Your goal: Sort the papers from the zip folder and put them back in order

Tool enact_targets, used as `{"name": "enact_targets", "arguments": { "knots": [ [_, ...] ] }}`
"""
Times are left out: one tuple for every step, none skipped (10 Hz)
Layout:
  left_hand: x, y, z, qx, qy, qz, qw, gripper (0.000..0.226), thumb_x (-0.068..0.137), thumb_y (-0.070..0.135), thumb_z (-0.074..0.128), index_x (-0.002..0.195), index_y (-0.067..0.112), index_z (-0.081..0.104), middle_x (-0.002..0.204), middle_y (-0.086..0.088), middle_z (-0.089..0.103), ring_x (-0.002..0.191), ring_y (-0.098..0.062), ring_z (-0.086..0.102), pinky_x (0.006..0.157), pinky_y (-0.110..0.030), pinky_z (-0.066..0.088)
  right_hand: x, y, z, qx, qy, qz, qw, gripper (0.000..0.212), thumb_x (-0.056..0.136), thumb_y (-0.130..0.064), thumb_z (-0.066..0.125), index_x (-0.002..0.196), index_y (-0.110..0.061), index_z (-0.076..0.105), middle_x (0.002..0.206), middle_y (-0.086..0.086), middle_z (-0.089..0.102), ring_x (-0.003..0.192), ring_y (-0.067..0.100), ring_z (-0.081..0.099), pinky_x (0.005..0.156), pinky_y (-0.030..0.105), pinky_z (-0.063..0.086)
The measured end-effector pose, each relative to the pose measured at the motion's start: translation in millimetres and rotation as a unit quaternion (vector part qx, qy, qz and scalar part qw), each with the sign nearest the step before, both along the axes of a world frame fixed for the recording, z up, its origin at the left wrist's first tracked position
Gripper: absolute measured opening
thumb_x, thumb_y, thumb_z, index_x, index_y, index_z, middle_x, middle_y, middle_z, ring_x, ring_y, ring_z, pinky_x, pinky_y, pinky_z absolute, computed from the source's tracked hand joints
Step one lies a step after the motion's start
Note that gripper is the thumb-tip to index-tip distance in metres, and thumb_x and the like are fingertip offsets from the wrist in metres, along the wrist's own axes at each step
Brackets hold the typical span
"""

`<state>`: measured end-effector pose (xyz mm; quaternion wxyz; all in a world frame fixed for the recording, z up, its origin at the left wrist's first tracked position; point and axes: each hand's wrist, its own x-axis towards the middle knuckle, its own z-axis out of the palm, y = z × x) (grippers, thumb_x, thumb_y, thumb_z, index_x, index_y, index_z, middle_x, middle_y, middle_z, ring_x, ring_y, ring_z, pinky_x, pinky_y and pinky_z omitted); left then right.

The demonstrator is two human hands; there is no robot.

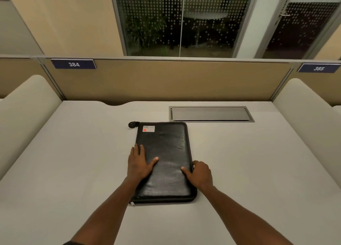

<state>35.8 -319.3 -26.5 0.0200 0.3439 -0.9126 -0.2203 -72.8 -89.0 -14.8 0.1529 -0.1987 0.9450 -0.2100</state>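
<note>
Lying flat near the middle of the pale grey tabletop (pixel 258 161), the black leather zip folder (pixel 166 152) is closed, with a small white-and-red label (pixel 148 128) at its far left corner. No papers can be seen; they are judged to be inside. The left hand (pixel 139 164) is laid flat on the folder's left part, its fingers (pixel 137 148) straight and close together and the thumb spread out across the cover. The right hand (pixel 200 173) is placed at the folder's right edge, its fingers curled round that edge and the thumb resting on top.

The step in hand is judged to be the opening of the folder. A metal zip pull (pixel 132 204) is seen at the near left corner, and a dark loop (pixel 133 124) at the far left corner. For a clean opening, the cover should be pressed down by the left hand so that the folder is not dragged, while the pull is taken and drawn steadily along the track. The cover should then be lifted slowly, so that loose sheets are not spilled and their present order is not lost.
</note>
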Motion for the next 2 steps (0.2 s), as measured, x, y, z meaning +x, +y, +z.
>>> {"name": "enact_targets", "arguments": {
  "knots": [
    [0, 0, 14, -0.008, 0.012, -0.008, 1.0, 0.097, 0.09, 0.071, 0.045, 0.159, 0.011, 0.011, 0.166, -0.014, 0.007, 0.153, -0.032, 0.004, 0.124, -0.044, 0.012, -13, 5, 13, -0.003, 0.02, 0.021, 1.0, 0.066, 0.088, -0.067, 0.056, 0.128, -0.014, 0.06, 0.115, 0.008, 0.067, 0.11, 0.026, 0.063, 0.093, 0.037, 0.052],
    [0, -1, 43, -0.057, 0.037, -0.026, 0.997, 0.093, 0.092, 0.066, 0.048, 0.158, 0.012, 0.012, 0.166, -0.012, 0.009, 0.153, -0.032, 0.001, 0.124, -0.043, 0.009, -42, 14, 51, 0.0, 0.089, 0.066, 0.994, 0.077, 0.092, -0.064, 0.053, 0.149, -0.014, 0.04, 0.138, 0.012, 0.055, 0.126, 0.028, 0.054, 0.102, 0.039, 0.047]
  ]
}}
